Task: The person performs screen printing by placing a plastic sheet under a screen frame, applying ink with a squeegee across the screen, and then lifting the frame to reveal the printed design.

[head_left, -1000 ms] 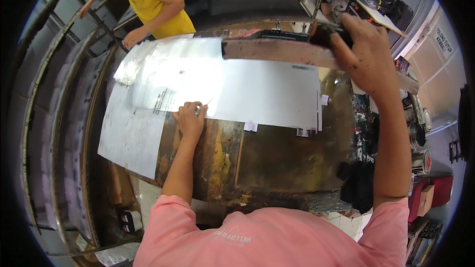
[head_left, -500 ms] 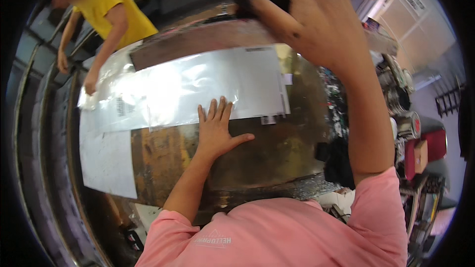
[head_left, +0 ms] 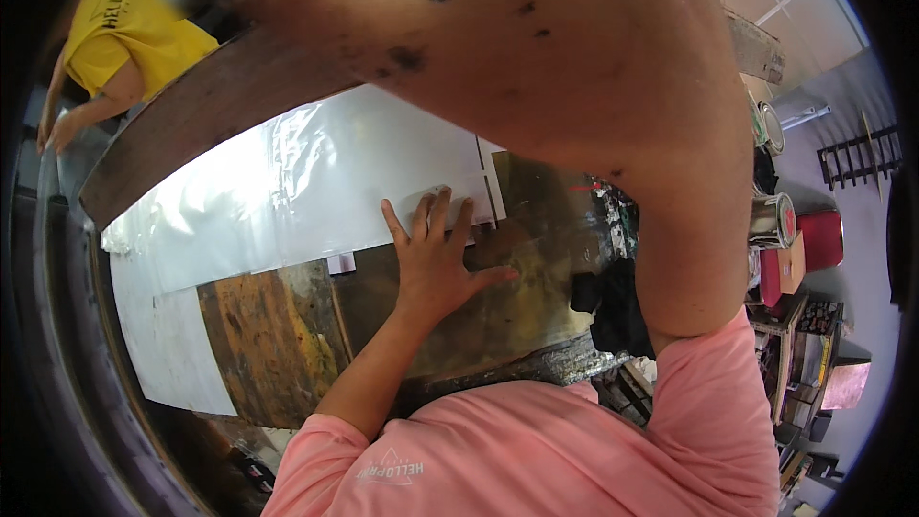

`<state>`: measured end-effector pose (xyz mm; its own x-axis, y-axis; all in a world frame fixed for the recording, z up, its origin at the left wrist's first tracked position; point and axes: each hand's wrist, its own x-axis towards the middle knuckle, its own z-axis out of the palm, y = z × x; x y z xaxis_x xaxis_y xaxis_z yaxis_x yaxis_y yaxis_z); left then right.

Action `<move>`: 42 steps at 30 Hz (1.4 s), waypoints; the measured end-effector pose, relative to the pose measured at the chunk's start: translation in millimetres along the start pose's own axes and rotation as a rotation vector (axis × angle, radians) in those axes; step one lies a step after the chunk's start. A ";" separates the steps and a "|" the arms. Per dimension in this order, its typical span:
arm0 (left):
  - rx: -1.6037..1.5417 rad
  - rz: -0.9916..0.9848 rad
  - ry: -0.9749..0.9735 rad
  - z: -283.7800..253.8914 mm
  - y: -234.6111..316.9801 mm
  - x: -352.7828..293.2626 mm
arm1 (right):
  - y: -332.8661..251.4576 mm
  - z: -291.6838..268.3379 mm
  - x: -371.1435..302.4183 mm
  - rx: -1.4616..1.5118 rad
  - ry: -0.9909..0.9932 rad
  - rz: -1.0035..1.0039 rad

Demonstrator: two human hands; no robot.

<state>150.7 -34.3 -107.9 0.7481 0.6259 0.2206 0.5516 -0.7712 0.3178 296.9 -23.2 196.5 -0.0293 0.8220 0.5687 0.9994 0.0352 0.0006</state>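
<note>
My left hand [head_left: 436, 263] lies flat with spread fingers on the near edge of a shiny plastic sheet [head_left: 373, 148], pinning nothing between them. The sheet rests on a stained table [head_left: 278, 325], over a white board [head_left: 172, 354] at the left. Very close and large, my right hand [head_left: 469, 38] is at a long brown wooden frame [head_left: 201, 120] raised over the far side of the sheet. Its thumb lies against the bar, blurred; the other fingers are hidden or cut off at the top. Dark stains mark its skin.
A person in a yellow shirt [head_left: 110, 29] stands at the far left, hands near a metal rack [head_left: 57, 306]. A black cloth [head_left: 622, 311] lies at the table's right edge. Paint tins [head_left: 772, 220], a red item [head_left: 818, 237] and shelves [head_left: 780, 354] stand at the right.
My right hand and the wooden frame have come up, closer to view and leftward. My left hand stays spread on the sheet's near edge. The person in yellow has turned toward the rack, away from the sheet.
</note>
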 end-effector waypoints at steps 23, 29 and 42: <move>-0.090 -0.468 0.297 -68.6 -88.7 -137.2 | -5.2 146.5 -183.7 0.055 -0.483 -0.071; -0.008 -0.461 0.217 -56.8 -95.7 -139.8 | -22.9 166.1 -193.3 -0.008 -0.516 -0.045; -0.243 -0.523 0.300 -61.9 -92.7 -147.4 | 110.5 327.9 -12.0 -0.121 -0.231 -0.046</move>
<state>-33.5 -48.0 -112.8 0.2489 0.9439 0.2170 0.6897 -0.3300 0.6445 401.3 157.1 -80.0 -0.0647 0.9297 0.3625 0.9915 0.0189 0.1285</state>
